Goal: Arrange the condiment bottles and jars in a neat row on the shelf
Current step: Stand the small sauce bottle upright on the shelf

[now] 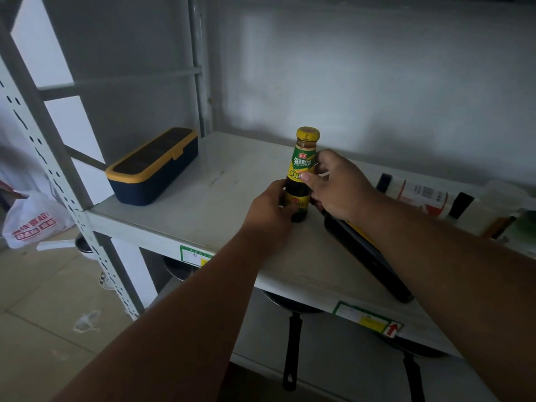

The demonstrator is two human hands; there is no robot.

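Note:
A dark sauce bottle with a yellow cap and a green and yellow label stands upright on the white shelf. My left hand wraps its lower part from the left. My right hand grips its middle from the right, thumb on the label. Under my right forearm a long dark bottle lies on its side, partly hidden. Behind it a white bottle with a black cap also lies flat. More containers crowd the far right edge, too blurred to name.
A navy box with a yellow lid sits at the shelf's left end. Grey rack uprights stand on the left. Black pans lie on the lower shelf. A white plastic bag rests on the floor.

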